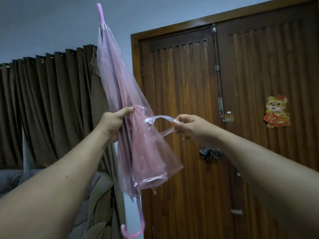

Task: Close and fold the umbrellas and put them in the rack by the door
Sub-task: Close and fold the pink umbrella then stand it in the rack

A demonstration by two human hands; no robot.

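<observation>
1. Left hand (113,124) clenched around pink umbrella (120,100), held upright, tip high, hooked handle low, left of the wooden door (189,100).
2. Canopy collapsed, folds loose, not yet wrapped.
3. Right hand (188,126) pinching tie strap (162,119), pulled rightward.
4. Fastening and racking apparently left; no rack in sight.

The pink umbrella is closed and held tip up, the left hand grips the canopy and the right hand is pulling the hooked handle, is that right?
Not quite. In the head view the right hand pinches the clear closure strap, not the hooked handle, which hangs free at the bottom. The rest holds: the pink umbrella is closed and tip up, and the left hand grips the canopy.
</observation>
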